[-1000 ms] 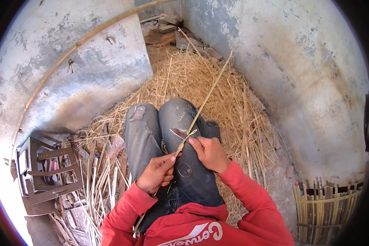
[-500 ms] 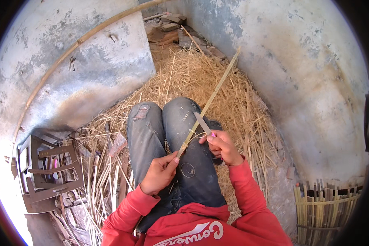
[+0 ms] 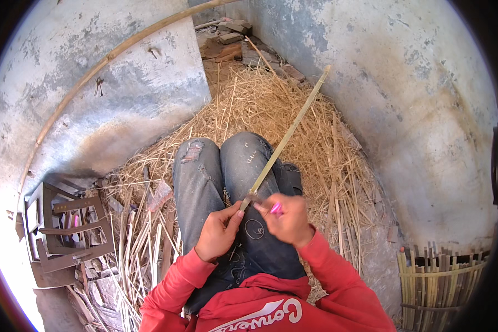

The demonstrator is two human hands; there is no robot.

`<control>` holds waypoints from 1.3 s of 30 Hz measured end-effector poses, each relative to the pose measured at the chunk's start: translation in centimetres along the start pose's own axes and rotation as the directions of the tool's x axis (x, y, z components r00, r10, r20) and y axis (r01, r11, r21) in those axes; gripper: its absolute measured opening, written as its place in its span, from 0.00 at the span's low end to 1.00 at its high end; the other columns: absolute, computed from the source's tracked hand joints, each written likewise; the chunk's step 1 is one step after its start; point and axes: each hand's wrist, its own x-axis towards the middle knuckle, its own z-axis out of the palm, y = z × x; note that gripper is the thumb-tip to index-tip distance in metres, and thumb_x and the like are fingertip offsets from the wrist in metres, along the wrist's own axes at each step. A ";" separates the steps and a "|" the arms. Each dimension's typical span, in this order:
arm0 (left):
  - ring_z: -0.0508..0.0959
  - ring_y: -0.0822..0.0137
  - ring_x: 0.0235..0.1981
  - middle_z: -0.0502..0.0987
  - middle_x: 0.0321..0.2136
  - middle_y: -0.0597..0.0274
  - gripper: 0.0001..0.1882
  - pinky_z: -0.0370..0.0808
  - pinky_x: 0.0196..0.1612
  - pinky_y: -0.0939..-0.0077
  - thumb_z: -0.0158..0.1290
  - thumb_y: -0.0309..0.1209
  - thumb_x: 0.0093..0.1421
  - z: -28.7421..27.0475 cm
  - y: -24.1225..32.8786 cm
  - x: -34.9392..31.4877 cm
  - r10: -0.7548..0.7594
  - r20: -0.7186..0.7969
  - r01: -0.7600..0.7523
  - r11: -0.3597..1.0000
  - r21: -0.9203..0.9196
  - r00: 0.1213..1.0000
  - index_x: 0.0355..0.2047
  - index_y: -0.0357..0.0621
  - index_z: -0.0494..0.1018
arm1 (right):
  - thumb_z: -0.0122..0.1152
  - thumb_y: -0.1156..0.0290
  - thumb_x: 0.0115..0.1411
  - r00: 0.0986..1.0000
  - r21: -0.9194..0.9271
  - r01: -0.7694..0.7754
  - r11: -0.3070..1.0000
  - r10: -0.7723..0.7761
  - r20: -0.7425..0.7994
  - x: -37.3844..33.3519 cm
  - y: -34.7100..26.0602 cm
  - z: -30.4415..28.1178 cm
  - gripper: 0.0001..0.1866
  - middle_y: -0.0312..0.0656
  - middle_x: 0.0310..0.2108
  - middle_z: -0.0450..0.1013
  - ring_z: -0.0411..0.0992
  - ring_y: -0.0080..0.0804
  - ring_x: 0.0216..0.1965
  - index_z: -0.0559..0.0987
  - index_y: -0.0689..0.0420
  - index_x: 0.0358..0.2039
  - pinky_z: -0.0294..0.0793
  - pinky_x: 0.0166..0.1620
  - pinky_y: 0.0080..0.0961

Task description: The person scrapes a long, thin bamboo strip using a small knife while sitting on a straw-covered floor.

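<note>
A long, narrow bamboo strip slants across my lap, its far end up and to the right. My left hand pinches the near end of the strip above my thigh. Close beside it, my right hand is closed around a knife with a pink handle. The knife's blade is mostly hidden; it lies against the strip near my left fingers. A thin curled shaving rests on my right jeans leg, and small pale shavings cling near the knee.
Loose shavings and straw heap up ahead of my knees. Split sticks lie at my left beside a brown metal frame. At the lower right stands a slatted bamboo basket. A curved pole leans along the left wall.
My right hand has drawn the knife down the strip, toward my left hand. The curled shaving at the blade no longer shows. The strip's far end has shifted slightly right.
</note>
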 end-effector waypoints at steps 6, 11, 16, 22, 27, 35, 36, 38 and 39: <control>0.65 0.82 0.21 0.68 0.19 0.74 0.20 0.63 0.24 0.82 0.51 0.35 0.75 -0.5 -0.7 0.9 0.004 0.027 0.000 0.992 -0.126 1.000 0.59 0.32 0.75 | 0.71 0.72 0.60 0.995 0.091 0.011 0.996 -0.020 0.096 -5.2 -2.1 2.5 0.08 0.41 0.18 0.74 0.72 0.27 0.18 0.81 0.59 0.26 0.71 0.25 0.26; 0.57 0.83 0.16 0.60 0.18 0.77 0.20 0.55 0.19 0.82 0.46 0.36 0.77 -2.1 1.4 -0.3 -0.234 0.220 0.292 0.912 -0.287 0.947 0.65 0.42 0.72 | 0.73 0.69 0.60 0.944 0.067 -0.186 0.980 0.197 -0.266 -1.5 0.4 -1.0 0.15 0.40 0.25 0.77 0.75 0.24 0.27 0.79 0.64 0.42 0.72 0.30 0.29; 0.57 0.83 0.16 0.60 0.18 0.78 0.21 0.55 0.18 0.83 0.45 0.36 0.77 -3.3 1.4 -2.4 -0.320 0.270 0.392 0.878 -0.276 0.908 0.66 0.44 0.70 | 0.68 0.62 0.65 0.935 -0.026 -0.311 0.950 0.300 -0.191 1.9 2.4 -5.1 0.19 0.38 0.26 0.74 0.69 0.23 0.27 0.77 0.63 0.47 0.68 0.31 0.28; 0.69 0.82 0.23 0.73 0.22 0.72 0.20 0.67 0.26 0.83 0.54 0.33 0.73 -4.4 -1.7 -6.0 -0.119 0.027 0.118 0.993 0.023 0.993 0.60 0.32 0.75 | 0.55 0.59 0.72 0.955 -0.346 -0.236 0.908 0.150 -0.258 6.3 7.9 -5.6 0.22 0.54 0.16 0.68 0.67 0.55 0.18 0.77 0.63 0.26 0.63 0.25 0.44; 0.70 0.81 0.26 0.75 0.24 0.70 0.20 0.70 0.30 0.82 0.56 0.30 0.71 -6.5 -3.5 -9.8 -0.069 -0.074 0.080 0.983 0.165 0.995 0.57 0.26 0.75 | 0.53 0.57 0.73 0.922 -0.381 -0.242 0.892 0.088 -0.378 10.5 12.0 -7.2 0.23 0.56 0.17 0.69 0.69 0.57 0.20 0.78 0.65 0.28 0.64 0.26 0.46; 0.66 0.83 0.22 0.70 0.21 0.74 0.22 0.63 0.25 0.83 0.54 0.31 0.73 -5.2 -2.8 -8.6 -0.192 -0.002 0.192 0.981 0.021 0.981 0.61 0.28 0.72 | 0.51 0.57 0.74 0.961 -0.274 -0.182 0.944 0.113 -0.252 6.6 10.2 -2.7 0.24 0.56 0.18 0.68 0.69 0.55 0.19 0.78 0.63 0.27 0.64 0.26 0.45; 0.66 0.83 0.22 0.69 0.21 0.74 0.22 0.63 0.24 0.83 0.54 0.31 0.73 -4.9 -2.5 -8.2 -0.201 0.006 0.201 0.979 0.009 0.979 0.61 0.28 0.72 | 0.51 0.56 0.74 0.962 -0.287 -0.193 0.938 0.123 -0.246 6.2 9.4 -2.0 0.24 0.56 0.17 0.68 0.69 0.56 0.19 0.78 0.63 0.28 0.64 0.25 0.45; 0.66 0.83 0.21 0.69 0.21 0.75 0.22 0.63 0.24 0.82 0.53 0.31 0.73 -4.4 -2.1 -7.1 -0.208 0.031 0.209 0.977 -0.037 0.978 0.61 0.28 0.72 | 0.51 0.57 0.74 0.967 -0.241 -0.204 0.949 0.157 -0.198 5.4 7.8 -1.5 0.23 0.57 0.17 0.68 0.70 0.57 0.19 0.78 0.63 0.28 0.64 0.25 0.46; 0.66 0.83 0.21 0.69 0.21 0.75 0.22 0.63 0.24 0.82 0.53 0.32 0.74 -4.1 -2.0 -6.3 -0.208 0.046 0.211 0.976 -0.061 0.977 0.62 0.29 0.72 | 0.51 0.57 0.74 0.969 -0.221 -0.209 0.952 0.172 -0.176 5.1 7.0 -1.3 0.23 0.57 0.17 0.68 0.70 0.57 0.19 0.78 0.63 0.29 0.64 0.25 0.46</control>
